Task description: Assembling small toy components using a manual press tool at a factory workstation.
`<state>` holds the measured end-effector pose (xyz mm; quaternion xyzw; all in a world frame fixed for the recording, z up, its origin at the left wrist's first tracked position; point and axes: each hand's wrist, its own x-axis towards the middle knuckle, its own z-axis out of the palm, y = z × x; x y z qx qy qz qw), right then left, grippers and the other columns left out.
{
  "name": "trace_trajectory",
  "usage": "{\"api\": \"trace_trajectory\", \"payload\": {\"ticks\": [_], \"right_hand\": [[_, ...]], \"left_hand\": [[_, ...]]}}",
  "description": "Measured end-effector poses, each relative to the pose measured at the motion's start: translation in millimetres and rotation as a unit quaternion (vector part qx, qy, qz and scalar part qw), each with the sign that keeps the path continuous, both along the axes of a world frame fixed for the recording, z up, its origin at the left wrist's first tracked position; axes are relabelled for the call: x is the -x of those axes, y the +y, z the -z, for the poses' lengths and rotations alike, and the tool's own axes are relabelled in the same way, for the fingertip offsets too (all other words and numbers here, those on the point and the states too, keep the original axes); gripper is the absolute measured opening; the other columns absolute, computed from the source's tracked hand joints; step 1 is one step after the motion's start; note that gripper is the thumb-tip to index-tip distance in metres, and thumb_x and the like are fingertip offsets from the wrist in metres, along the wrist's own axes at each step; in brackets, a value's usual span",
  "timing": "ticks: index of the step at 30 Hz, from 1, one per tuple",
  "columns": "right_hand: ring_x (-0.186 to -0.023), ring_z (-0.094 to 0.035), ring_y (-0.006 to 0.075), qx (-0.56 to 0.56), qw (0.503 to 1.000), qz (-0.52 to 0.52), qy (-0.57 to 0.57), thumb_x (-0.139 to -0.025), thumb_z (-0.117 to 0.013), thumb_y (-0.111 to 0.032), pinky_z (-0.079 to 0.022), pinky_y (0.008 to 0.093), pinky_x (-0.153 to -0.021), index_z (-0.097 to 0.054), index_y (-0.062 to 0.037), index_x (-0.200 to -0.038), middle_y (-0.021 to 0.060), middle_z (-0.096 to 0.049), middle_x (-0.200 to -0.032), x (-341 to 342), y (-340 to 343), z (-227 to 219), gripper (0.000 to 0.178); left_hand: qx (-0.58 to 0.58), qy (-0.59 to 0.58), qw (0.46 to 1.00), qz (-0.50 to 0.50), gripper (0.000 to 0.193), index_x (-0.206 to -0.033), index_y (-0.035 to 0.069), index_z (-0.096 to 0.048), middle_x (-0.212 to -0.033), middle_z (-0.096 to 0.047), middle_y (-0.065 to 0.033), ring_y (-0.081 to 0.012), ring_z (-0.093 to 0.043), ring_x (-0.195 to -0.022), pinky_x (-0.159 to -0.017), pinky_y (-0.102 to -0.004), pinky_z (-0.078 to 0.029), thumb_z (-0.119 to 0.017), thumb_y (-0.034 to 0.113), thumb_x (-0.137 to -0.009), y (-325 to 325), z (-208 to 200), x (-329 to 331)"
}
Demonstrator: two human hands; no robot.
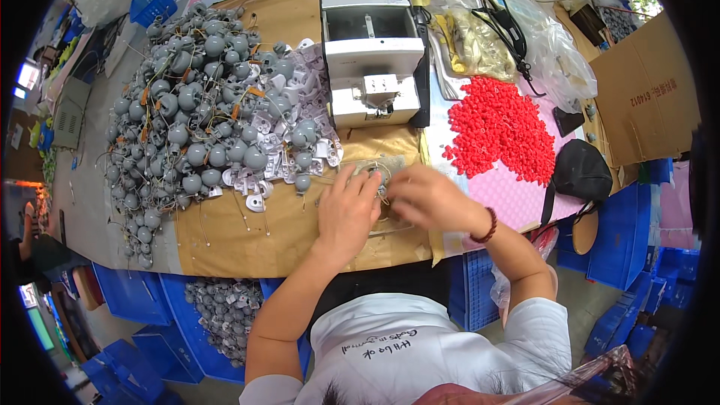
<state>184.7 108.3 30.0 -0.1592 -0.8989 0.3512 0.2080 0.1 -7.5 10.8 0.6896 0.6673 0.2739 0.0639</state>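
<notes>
Both hands meet over the brown table covering, just in front of a white and black bench machine. My left hand is closed at its fingertips on a small grey rounded part with a thin wire, mostly hidden by the fingers. Close on its right, my right hand has curled fingers pinched together by the same part; what lies in them is hidden. A large heap of grey ball-shaped parts with wires spreads to the left. White plastic pieces lie between that heap and the machine.
Right of the machine is a pile of small red plastic pieces on a pink sheet. A black pouch and a cardboard box stand farther right. Clear plastic bags and black cables lie behind. Blue crates sit below the table edge.
</notes>
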Motion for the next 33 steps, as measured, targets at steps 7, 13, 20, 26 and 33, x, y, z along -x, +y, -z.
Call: {"api": "trace_trajectory", "payload": {"ticks": [7, 13, 20, 26, 33], "right_hand": [[-0.094, -0.068, 0.0333, -0.045, 0.931, 0.349, 0.103, -0.090, -0.071, -0.014, -0.054, 0.0430, -0.087, -0.054, 0.0070, -0.134, 0.0218, -0.070, -0.104, 24, 151, 46, 0.051], [-0.084, -0.070, 0.0222, 0.258, 0.900, 0.337, 0.097, -0.087, -0.075, -0.019, -0.056, 0.0312, -0.076, -0.051, 0.0102, -0.137, 0.0192, -0.071, -0.100, 47, 194, 60, 0.062], [-0.077, -0.066, 0.0140, 0.080, 0.860, 0.223, 0.453, -0.086, -0.076, 0.004, -0.055, 0.0284, -0.069, -0.051, 0.0042, -0.130, 0.0058, -0.068, -0.089, 61, 105, -62, 0.050], [-0.068, -0.065, 0.0171, 0.133, 0.901, 0.116, 0.397, -0.092, -0.064, 0.009, -0.055, 0.0326, -0.066, -0.044, 0.0038, -0.135, 0.0085, -0.065, -0.084, 94, 96, -95, 0.048], [-0.064, -0.065, 0.0142, 0.216, 0.912, 0.136, 0.320, -0.090, -0.073, -0.002, -0.052, 0.0292, -0.063, -0.052, 0.0044, -0.127, 0.0060, -0.067, -0.077, 129, 112, -88, 0.043]], "left_hand": [[-0.001, 0.008, 1.000, 0.010, 0.043, -0.119, 0.008, -0.068, -0.113, -0.068, -0.0067, -0.0309, -0.059, -0.120, -0.084, -0.0442, -0.051, -0.076, 0.010, -0.077, 7, -6, 1], [-0.026, -0.008, 1.000, 0.008, 0.038, -0.114, 0.008, -0.068, -0.101, -0.066, -0.0054, -0.0274, -0.061, -0.110, -0.083, -0.0418, -0.051, -0.074, 0.008, -0.076, 11, -1, -1], [-0.033, -0.029, 0.999, -0.014, 0.037, -0.113, 0.008, -0.068, -0.098, -0.066, -0.0045, -0.0249, -0.062, -0.106, -0.081, -0.0409, -0.050, -0.074, 0.008, -0.076, 5, 2, 0], [-0.030, -0.044, 0.998, -0.035, 0.036, -0.110, 0.005, -0.067, -0.101, -0.069, -0.0089, -0.0304, -0.062, -0.103, -0.085, -0.0443, -0.051, -0.077, 0.008, -0.076, 4, -2, -3], [-0.002, -0.056, 0.998, -0.041, 0.035, -0.112, 0.006, -0.067, -0.102, -0.070, -0.0093, -0.0304, -0.064, -0.096, -0.081, -0.0426, -0.053, -0.076, 0.011, -0.079, 2, 0, -3]]}}
